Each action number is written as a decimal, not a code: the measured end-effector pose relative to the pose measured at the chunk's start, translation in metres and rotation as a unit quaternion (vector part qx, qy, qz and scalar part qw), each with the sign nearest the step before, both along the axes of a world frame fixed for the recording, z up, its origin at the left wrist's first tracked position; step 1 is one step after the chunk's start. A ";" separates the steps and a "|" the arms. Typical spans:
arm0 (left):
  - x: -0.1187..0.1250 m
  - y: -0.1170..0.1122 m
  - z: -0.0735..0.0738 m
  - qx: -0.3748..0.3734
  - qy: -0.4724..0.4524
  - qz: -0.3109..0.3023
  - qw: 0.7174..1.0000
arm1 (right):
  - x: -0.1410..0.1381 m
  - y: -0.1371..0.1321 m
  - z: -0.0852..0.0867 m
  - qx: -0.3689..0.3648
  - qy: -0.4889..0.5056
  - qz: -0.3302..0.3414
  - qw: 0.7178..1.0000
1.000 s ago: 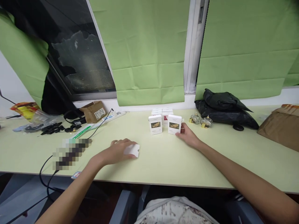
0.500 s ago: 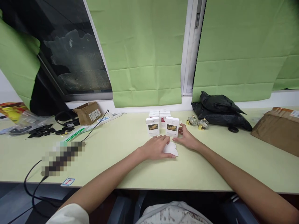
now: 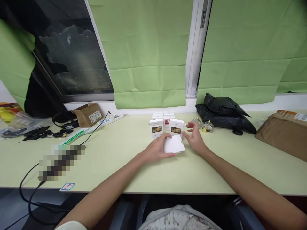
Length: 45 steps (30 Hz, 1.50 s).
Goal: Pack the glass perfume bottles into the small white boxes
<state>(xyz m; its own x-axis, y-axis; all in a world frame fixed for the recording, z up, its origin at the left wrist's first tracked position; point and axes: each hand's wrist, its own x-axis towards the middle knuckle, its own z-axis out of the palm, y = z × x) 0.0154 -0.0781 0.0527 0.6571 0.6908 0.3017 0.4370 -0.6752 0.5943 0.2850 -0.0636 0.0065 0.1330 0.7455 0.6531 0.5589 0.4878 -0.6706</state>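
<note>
A flat white piece of card (image 3: pixel 174 144) with a notched edge is in my left hand (image 3: pixel 157 148), which grips it between the thumb below and the fingers above. It is tilted up off the table. My right hand (image 3: pixel 196 140) holds nothing, its fingers apart, just right of the card. Behind the card stand two small white boxes with a picture on the front: a left box (image 3: pixel 157 124) and a right box (image 3: pixel 177 123). The card and my left fingers hide part of the right box's bottom. More white boxes (image 3: pixel 168 114) stand behind them.
Two glass bottles with gold parts, one of them nearer (image 3: pixel 208 126), stand to the right. Behind them lies a black plastic bag (image 3: pixel 223 113). A cardboard box (image 3: pixel 284 132) is at far right. On the left are a small open carton (image 3: pixel 88 115), a power strip (image 3: pixel 115 118) and cables.
My left hand has lifted the white card off the table and tilted it. My right hand has moved off the right box and spread its fingers.
</note>
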 end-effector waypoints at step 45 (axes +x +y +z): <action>0.009 0.000 -0.014 -0.074 -0.289 0.076 0.951 | -0.036 -0.042 0.015 0.039 -0.163 0.112 0.979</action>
